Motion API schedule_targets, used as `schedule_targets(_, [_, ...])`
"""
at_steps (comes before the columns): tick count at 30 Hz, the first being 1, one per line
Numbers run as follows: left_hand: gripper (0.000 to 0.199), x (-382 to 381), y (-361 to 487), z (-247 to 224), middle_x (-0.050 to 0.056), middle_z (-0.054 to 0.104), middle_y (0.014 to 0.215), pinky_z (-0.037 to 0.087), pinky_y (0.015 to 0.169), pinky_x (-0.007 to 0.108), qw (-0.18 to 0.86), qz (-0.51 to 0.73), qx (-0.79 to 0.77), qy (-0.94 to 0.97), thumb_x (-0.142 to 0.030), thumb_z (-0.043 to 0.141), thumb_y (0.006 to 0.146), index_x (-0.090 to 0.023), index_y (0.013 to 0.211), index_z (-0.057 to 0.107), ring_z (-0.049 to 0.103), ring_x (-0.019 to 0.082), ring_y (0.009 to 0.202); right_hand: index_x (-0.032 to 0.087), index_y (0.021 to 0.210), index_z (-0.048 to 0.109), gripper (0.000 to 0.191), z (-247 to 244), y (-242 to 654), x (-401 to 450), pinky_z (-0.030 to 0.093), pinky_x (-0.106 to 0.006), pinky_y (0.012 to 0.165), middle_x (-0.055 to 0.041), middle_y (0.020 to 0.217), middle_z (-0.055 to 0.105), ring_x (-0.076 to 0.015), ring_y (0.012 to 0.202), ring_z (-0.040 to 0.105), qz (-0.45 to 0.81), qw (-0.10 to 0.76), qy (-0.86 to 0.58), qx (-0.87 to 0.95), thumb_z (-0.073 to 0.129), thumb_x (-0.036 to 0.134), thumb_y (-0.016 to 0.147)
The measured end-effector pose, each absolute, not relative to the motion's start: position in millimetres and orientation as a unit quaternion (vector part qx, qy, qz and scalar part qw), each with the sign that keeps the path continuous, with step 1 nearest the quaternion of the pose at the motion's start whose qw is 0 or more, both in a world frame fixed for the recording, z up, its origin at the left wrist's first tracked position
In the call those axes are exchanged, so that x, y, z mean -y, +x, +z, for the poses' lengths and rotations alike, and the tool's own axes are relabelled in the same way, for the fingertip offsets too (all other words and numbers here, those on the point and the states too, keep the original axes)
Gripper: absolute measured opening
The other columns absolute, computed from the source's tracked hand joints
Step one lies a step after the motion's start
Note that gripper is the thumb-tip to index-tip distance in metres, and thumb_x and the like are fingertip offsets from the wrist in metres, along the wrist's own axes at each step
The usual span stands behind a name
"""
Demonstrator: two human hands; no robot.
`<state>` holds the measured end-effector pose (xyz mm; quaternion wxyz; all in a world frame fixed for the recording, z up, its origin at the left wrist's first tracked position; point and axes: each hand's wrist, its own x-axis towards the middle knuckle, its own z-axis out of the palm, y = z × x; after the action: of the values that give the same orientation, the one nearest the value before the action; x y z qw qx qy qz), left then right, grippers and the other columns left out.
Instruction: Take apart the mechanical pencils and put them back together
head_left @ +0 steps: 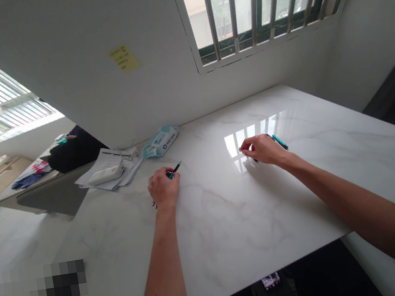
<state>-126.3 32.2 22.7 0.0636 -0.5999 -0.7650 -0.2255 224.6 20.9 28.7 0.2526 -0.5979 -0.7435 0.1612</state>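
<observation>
My left hand rests on the white marbled table, its fingers closed round a dark-tipped pen with some blue showing. A small red and green end pokes out at the hand's other side; I cannot tell whether it belongs to the same pen. Further right, my right hand is closed in a pinch low over the tabletop, and what its fingertips hold is too small to name. Just beyond its wrist shows a teal pen, partly hidden by the hand. Something dark lies under the palm, mostly covered.
A blue and white pack of wipes lies by the wall, beside papers bearing a white box-shaped device. A yellow note is stuck on the wall, left of a barred window. The table's front edge runs below my forearms.
</observation>
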Motion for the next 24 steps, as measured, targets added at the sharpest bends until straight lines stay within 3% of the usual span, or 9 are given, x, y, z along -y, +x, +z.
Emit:
schedule_targets(5, [0.024,-25,-86,31,0.006,0.074,0.104,0.047,0.082,0.034,0.018,-0.344,0.654,-0.674,-0.025,0.053,0.094,-0.022,0.116,0.062,0.068,0.024,0.086,0.023,0.089,0.076,0.02,27,225,-20,0.044,-0.028,0.066,-0.0025,0.083,0.076,-0.0174,0.074,0.066,0.21,0.285,-0.563,0.747,0.066,0.039,0.093])
schedule_targets(11, [0.021,-10,-49,22,0.004,0.073,0.101,0.044,0.074,0.03,-0.058,-0.344,0.551,-0.758,-0.033,0.048,0.102,-0.024,0.115,0.061,0.065,0.019,0.078,0.021,0.076,0.066,0.046,26,202,-18,0.039,-0.028,0.059,-0.0029,0.075,0.071,-0.0157,0.064,0.059,0.311,0.304,-0.521,0.734,0.058,0.062,0.095])
schedule_targets(15, [0.027,-5,-45,23,0.003,0.073,0.099,0.04,0.072,0.029,-0.066,-0.344,0.54,-0.766,-0.042,0.046,0.105,-0.026,0.116,0.064,0.064,0.018,0.076,0.02,0.07,0.06,0.056,40,178,-23,0.033,-0.029,0.058,-0.0016,0.069,0.065,-0.0142,0.06,0.052,0.295,0.311,-0.529,0.732,0.054,0.071,0.094])
schedule_targets(19, [0.032,-5,-46,24,0.003,0.072,0.086,0.036,0.068,0.028,-0.075,-0.326,0.544,-0.769,-0.047,0.045,0.105,-0.025,0.113,0.067,0.062,0.019,0.074,0.021,0.06,0.05,0.062,47,159,-31,0.027,-0.031,0.057,0.0012,0.059,0.052,-0.0133,0.057,0.042,0.249,0.345,-0.55,0.719,0.052,0.072,0.095])
schedule_targets(24, [0.035,-3,-45,22,0.001,0.069,0.079,0.034,0.066,0.028,-0.096,-0.311,0.524,-0.787,-0.05,0.044,0.105,-0.026,0.108,0.069,0.059,0.018,0.069,0.022,0.058,0.035,0.06,28,147,-29,0.024,-0.031,0.056,0.0036,0.055,0.036,-0.0126,0.056,0.033,0.236,0.412,-0.534,0.699,0.049,0.063,0.099])
